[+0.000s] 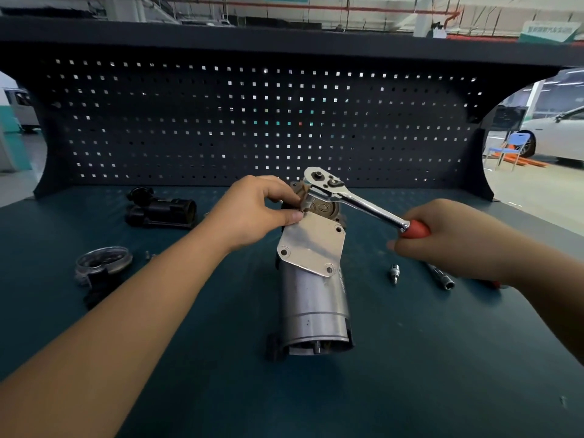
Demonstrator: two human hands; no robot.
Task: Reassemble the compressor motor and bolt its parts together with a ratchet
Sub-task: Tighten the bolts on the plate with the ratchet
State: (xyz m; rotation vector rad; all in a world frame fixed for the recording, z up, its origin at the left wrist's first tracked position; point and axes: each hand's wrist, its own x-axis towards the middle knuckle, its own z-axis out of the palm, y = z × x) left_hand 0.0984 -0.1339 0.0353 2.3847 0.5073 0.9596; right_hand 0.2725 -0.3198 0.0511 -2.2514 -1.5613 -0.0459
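A silver cylindrical compressor motor [313, 308] lies lengthwise on the dark mat, its shaft end toward me. A flat metal plate [311, 245] with bolt holes sits on its far end. My right hand [452, 238] grips the red handle of a chrome ratchet [350, 199], whose head hovers over the motor's far end. My left hand [256, 213] pinches a small part under the ratchet head, at the motor's top edge; that part is mostly hidden by my fingers.
A black housing part [161, 210] lies at the back left. A round metal cover [102, 263] sits at the left. A small bit [394, 273] and an extension bar [441, 275] lie to the right of the motor. A pegboard [252, 121] walls the back.
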